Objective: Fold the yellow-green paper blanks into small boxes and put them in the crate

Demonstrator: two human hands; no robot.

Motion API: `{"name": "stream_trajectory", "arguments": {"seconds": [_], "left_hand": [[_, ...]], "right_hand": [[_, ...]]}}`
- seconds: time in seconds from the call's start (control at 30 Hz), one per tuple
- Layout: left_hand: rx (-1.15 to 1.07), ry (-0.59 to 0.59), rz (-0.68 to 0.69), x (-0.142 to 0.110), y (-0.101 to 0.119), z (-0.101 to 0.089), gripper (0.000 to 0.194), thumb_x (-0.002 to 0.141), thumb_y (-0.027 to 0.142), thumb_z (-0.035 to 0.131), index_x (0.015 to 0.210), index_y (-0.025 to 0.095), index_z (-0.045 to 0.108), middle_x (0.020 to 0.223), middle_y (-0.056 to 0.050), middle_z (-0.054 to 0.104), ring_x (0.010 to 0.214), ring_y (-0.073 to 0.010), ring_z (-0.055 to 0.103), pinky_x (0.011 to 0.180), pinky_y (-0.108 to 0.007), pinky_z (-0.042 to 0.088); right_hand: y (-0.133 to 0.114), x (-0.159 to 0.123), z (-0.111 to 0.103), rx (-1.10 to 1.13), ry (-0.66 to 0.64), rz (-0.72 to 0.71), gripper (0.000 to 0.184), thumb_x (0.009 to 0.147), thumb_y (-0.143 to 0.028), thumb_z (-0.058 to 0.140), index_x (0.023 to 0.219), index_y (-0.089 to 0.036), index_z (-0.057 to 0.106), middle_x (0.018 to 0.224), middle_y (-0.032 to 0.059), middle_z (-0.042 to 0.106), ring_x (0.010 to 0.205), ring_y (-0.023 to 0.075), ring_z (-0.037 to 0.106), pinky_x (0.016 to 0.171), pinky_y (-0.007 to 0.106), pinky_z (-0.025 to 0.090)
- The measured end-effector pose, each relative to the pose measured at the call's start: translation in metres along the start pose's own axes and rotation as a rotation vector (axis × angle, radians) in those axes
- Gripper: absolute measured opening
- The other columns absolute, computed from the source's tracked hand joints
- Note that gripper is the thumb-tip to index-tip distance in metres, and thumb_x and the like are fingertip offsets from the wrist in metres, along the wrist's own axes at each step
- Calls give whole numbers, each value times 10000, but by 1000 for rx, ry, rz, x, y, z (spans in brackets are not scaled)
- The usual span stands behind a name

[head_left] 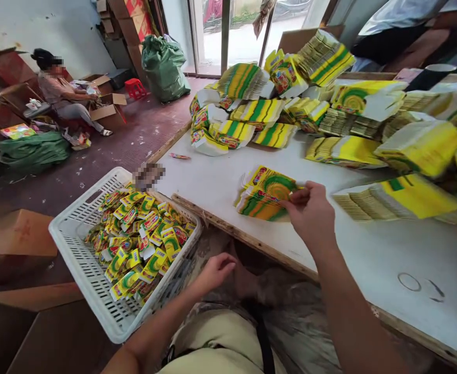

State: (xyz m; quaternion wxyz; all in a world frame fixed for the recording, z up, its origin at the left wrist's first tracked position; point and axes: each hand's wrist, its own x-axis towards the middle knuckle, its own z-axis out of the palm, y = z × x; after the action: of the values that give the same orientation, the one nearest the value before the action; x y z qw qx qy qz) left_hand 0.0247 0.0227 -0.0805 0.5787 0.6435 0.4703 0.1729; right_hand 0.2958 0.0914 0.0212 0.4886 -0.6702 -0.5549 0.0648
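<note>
My right hand (312,215) is over the white tabletop, thumb and fingers closed on the right edge of a flat yellow-and-green printed carton (277,182). That carton lies over a small stack of similar flat cartons (257,205), partly spread at the left. Above my lap, beside the table's front edge, my left hand (216,270) is loosely curled, with a small gap between thumb and finger and nothing visible in it. To its left stands a white plastic basket (70,244), holding many folded small yellow-and-green boxes (146,244).
Bundles of flat cartons (255,114) are piled along the table's far side. A wooden strip (247,236) edges the table (208,176). Cardboard boxes (21,234) stand at the left. A seated person (66,93) works by a box; another person (400,31) is behind the table.
</note>
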Motion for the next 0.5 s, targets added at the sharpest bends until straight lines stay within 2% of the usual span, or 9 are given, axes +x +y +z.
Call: {"name": "stream_trajectory", "arguments": {"seconds": [0.07,0.17,0.27,0.33,0.4,0.5], "left_hand": [[-181,26,66,-6,23,-3,320,891,444,536,955,159,667,932,-87,708,886,-197,639,824,-309,502],[-458,107,224,-8,54,-8,450,814,524,642,1092,171,634,1032,-111,700,966,-238,646,872,-360,510],[-720,307,351,2,76,-9,653,690,614,726,1192,213,607,1178,-118,663,1102,-283,613,961,-408,489],[-869,381,337,10,87,-8,673,666,658,717,1170,220,633,1200,-118,657,1139,-299,602,994,-427,477],[-963,383,301,15,95,-6,659,678,672,691,1155,219,655,1191,-117,664,1144,-306,602,994,-440,480],[-1020,387,278,18,103,-4,627,661,678,690,1075,207,694,1088,-114,697,1067,-306,632,930,-435,516]], "right_hand": [[-12,-8,-4,144,35,62,544,759,-547,713,1111,-222,457,806,1,592,682,184,599,635,347,533],[-37,-39,-2,338,16,102,569,720,-498,768,1102,-248,428,804,-23,598,694,171,611,643,321,540],[-64,-81,13,478,-197,208,402,789,-412,728,1053,-247,474,809,-12,616,681,154,610,651,296,533],[-74,-103,25,578,-307,270,367,809,-384,708,1061,-240,483,823,-2,625,685,154,610,650,288,526],[-78,-115,36,662,-323,317,357,804,-370,713,1044,-237,484,803,-12,612,706,159,607,641,278,506],[-77,-119,40,749,-300,374,383,789,-367,728,1054,-233,486,784,-24,582,703,155,583,622,265,470]]}}
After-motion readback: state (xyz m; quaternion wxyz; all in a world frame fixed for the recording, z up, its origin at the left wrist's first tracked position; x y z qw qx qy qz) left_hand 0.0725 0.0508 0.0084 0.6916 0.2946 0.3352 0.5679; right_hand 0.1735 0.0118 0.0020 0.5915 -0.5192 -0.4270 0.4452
